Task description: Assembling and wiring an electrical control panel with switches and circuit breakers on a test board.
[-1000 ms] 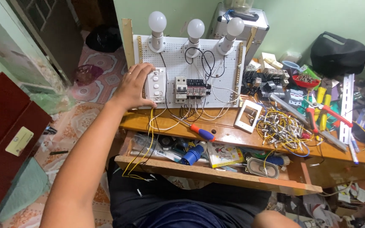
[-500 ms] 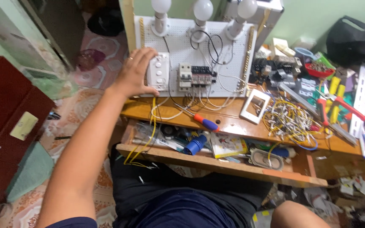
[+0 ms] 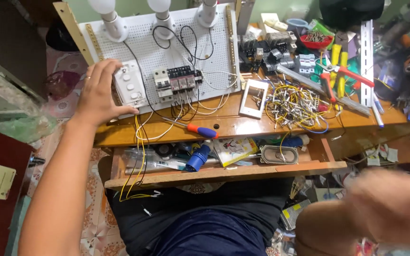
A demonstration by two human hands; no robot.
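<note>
Left hand (image 3: 98, 90), spread flat against the white switch box (image 3: 128, 88) at upper left; right hand (image 3: 395, 208) blurred, grip not discernible; board (image 3: 191, 52) could be tipped by pressure.

light: bright and even, soft shadows under the table (image 3: 243, 125)
blur: right hand (image 3: 395, 208) is smeared from moving
sharp: left hand (image 3: 98, 92) and white board (image 3: 191, 42)
</note>
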